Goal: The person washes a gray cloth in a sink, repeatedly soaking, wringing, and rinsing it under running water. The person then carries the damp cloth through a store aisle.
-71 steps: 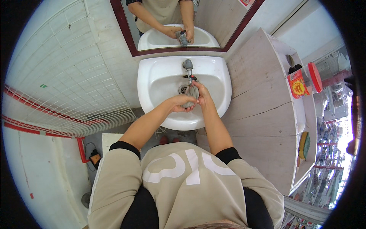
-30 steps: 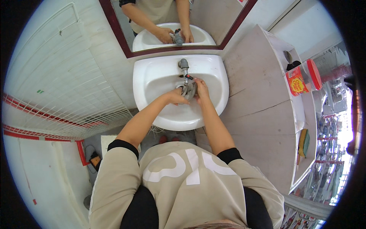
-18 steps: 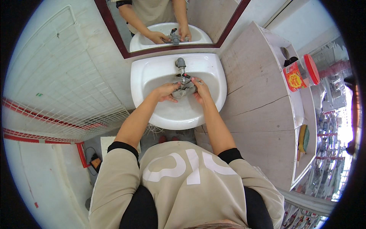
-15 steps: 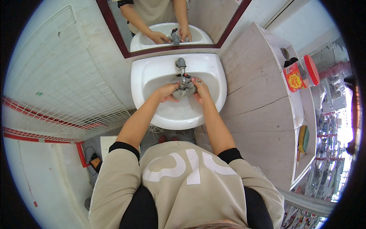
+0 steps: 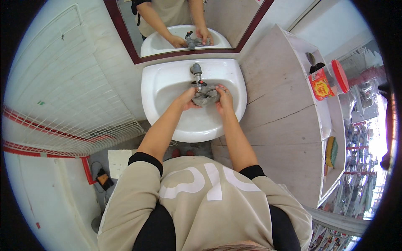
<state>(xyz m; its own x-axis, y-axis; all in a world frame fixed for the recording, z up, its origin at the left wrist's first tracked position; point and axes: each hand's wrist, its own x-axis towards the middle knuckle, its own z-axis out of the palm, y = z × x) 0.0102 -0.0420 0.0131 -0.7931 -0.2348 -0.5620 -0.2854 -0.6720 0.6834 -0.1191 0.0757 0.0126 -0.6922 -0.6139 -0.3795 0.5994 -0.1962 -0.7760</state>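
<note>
A crumpled grey cloth (image 5: 206,99) is stretched between my hands over the bowl of a white sink (image 5: 182,129). My left hand (image 5: 188,99) is closed on the cloth's left side, just below the tap. My right hand (image 5: 225,98) pinches its right end, with the fingers partly hidden by the cloth. Right above the cloth is the grey tap (image 5: 196,70) with a dark handle, its spout pointing down at it. Whether water runs cannot be made out.
A dark-red framed mirror (image 5: 190,55) hangs behind the sink. On the right, a wooden shelf unit (image 5: 284,125) holds a red-lidded jar (image 5: 326,83) and a yellow-green sponge (image 5: 331,151). A white wire grid (image 5: 75,96) stands on the left wall.
My right hand has shifted slightly right, away from my left, and the cloth is spread wider between them. My left forearm has moved a little right.
</note>
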